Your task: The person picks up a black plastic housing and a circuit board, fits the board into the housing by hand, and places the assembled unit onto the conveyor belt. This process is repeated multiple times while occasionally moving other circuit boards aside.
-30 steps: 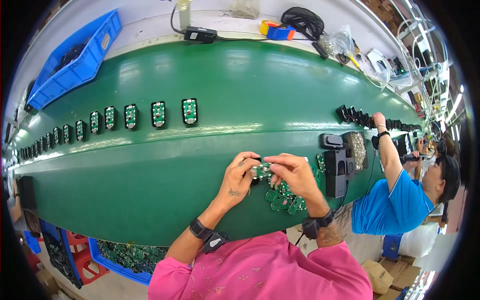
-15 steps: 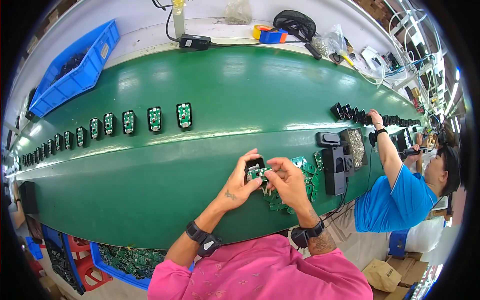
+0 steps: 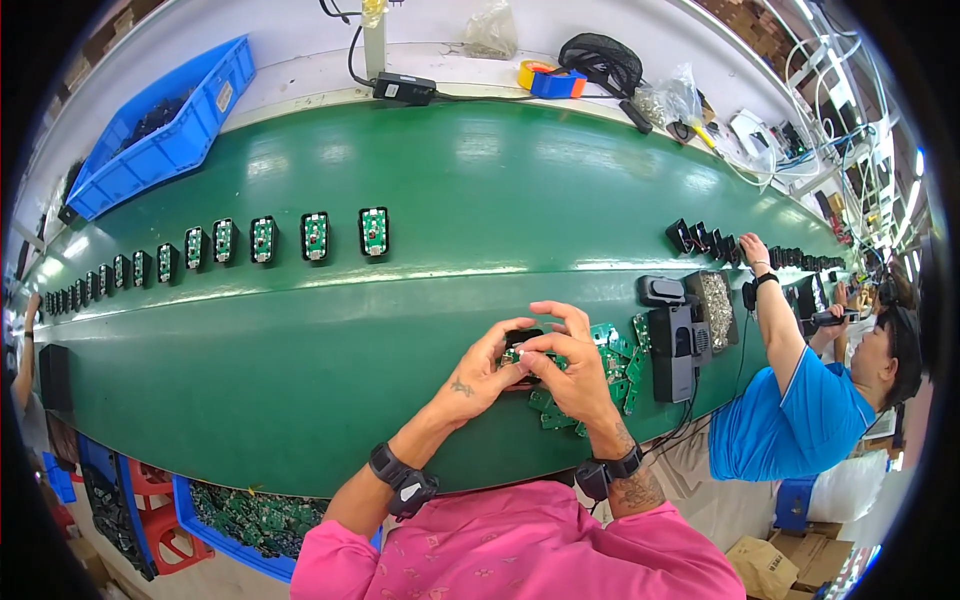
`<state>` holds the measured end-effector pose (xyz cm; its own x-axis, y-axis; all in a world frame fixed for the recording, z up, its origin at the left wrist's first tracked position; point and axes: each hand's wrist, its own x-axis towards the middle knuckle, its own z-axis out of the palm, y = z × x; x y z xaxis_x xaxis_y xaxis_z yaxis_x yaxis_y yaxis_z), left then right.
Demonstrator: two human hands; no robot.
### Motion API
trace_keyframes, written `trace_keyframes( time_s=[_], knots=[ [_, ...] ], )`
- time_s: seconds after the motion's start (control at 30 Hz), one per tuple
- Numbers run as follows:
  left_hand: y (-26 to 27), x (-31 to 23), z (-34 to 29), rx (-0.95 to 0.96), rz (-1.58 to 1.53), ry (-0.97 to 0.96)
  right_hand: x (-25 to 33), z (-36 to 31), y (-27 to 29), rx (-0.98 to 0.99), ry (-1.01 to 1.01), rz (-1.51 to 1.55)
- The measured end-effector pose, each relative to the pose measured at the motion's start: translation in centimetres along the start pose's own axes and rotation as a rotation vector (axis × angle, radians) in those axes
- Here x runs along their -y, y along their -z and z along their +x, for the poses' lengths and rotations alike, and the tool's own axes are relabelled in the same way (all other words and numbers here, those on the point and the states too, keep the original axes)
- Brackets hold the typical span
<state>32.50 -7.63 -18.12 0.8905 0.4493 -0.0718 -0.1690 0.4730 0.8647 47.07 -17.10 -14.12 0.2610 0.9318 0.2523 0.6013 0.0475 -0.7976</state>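
Just left of the loose pile of green circuit boards (image 3: 625,365) on the worktop (image 3: 330,370), a black casing (image 3: 522,338) sits between the two hands. The left hand (image 3: 480,372) is curled round it, thumb on the near side and fingers on the far side. In its opening is a circuit board (image 3: 508,356), largely covered by fingers. The right hand (image 3: 568,362), partly over the pile's left edge, has thumb and forefinger nearly together on that board, other fingers lifted; whether it pinches or presses cannot be told.

Far to the left of the pile and beyond it, a blue crate (image 3: 165,165) bears a pale label (image 3: 224,97), too small to read. A brown bag (image 3: 760,568), right of the pile and nearer the wearer, carries dark print.

Half a second ago the board showed plainly, in front of the casing's opening; now it sits within, mostly hidden. Another person's forearm (image 3: 26,350) has come up at the left rim, well left of the pile.
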Motion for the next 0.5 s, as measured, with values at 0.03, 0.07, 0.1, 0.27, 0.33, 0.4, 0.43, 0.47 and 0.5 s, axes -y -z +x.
trace_keyframes(
  time_s=[0.03, 0.07, 0.1, 0.27, 0.33, 0.4, 0.43, 0.47, 0.5],
  knots=[
    [-0.1, -0.1, 0.0, 0.002, 0.0, -0.001, -0.2, -0.1, -0.1, -0.001, 0.0, -0.002],
    [-0.4, -0.5, -0.1, -0.012, -0.024, 0.029, -0.4, -0.3, -0.3, -0.042, -0.007, 0.001],
    [-0.6, -0.6, -0.1, -0.026, -0.048, 0.059, -0.4, -0.6, -0.5, -0.084, -0.015, 0.003],
    [-1.0, 0.6, -0.1, -0.208, 0.132, -0.138, 1.2, -1.4, -1.3, -0.368, 0.097, -0.419],
    [-1.2, 0.6, -0.1, -0.258, 0.219, -0.214, 0.9, -1.6, -1.4, -0.217, 0.019, -0.132],
    [-1.1, 0.5, -0.1, -0.271, 0.363, -0.231, 0.9, -1.6, -1.1, -0.18, -0.012, -0.132],
    [-1.2, 0.4, -0.1, -0.274, 0.362, -0.23, 0.9, -1.4, -0.9, -0.139, -0.037, -0.127],
    [-1.3, 0.4, -0.1, -0.286, 0.367, -0.244, 0.9, -1.3, -0.7, -0.137, -0.037, -0.127],
    [-1.4, 0.4, -0.2, -0.298, 0.372, -0.257, 1.0, -1.2, -0.5, -0.095, -0.026, -0.133]
  ],
)
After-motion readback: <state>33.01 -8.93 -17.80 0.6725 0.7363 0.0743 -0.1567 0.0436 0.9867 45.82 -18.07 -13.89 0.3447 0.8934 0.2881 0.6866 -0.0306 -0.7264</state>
